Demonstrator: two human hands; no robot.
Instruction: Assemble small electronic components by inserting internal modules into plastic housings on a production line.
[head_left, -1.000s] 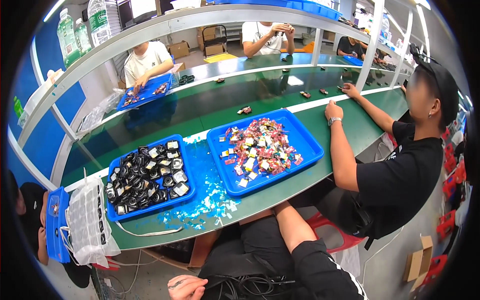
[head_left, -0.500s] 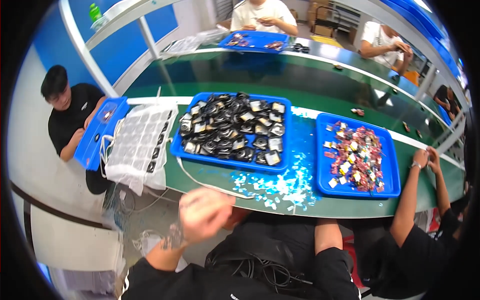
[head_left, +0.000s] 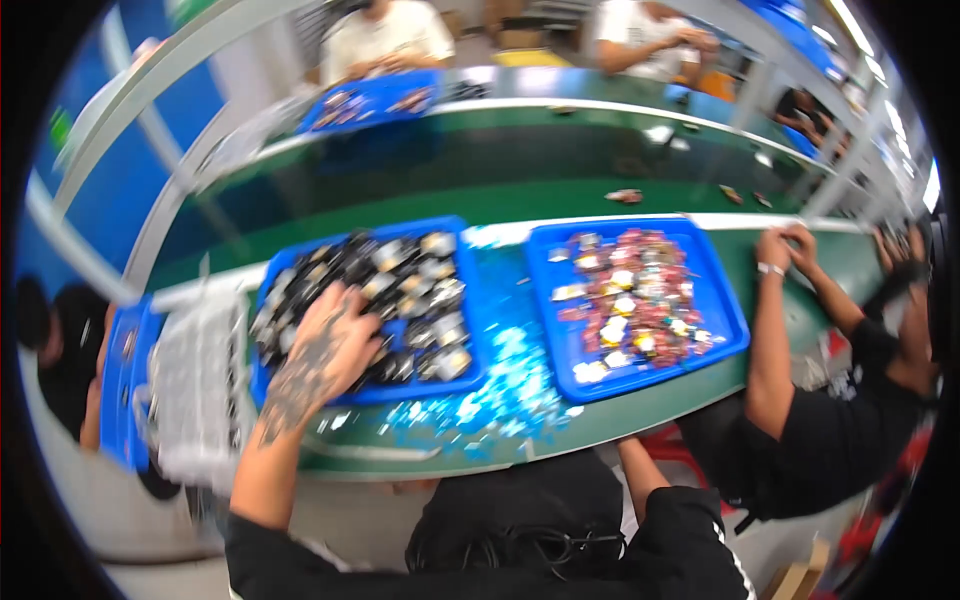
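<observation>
Left hand in the heap, right hand out of sight

The black parts (head_left: 410,300), loosely heaped and showing pale and shiny patches, fill most of a shallow blue tray (head_left: 476,345) on the left half of the green bench (head_left: 590,425). From where I stand, the tray looks longer side to side than front to back, with its heap spreading away from the wearer and off to both sides of the wrist.

The left hand (head_left: 340,335) is much the nearer one. It comes in across the tray's front-left edge, back of the hand up, fingers pointing away into the heap. Blur hides the fingertips, so I can't tell whether they are closed on a part. The right forearm (head_left: 638,470) drops below the bench's front edge, well apart from the left; its hand is hidden, its state unknown.

Just right of the tray lie blue scraps (head_left: 510,375), then a second blue tray (head_left: 572,345) of reddish parts (head_left: 650,290). Beyond it, a co-worker's hands (head_left: 785,250) are held close together over the bench.
</observation>
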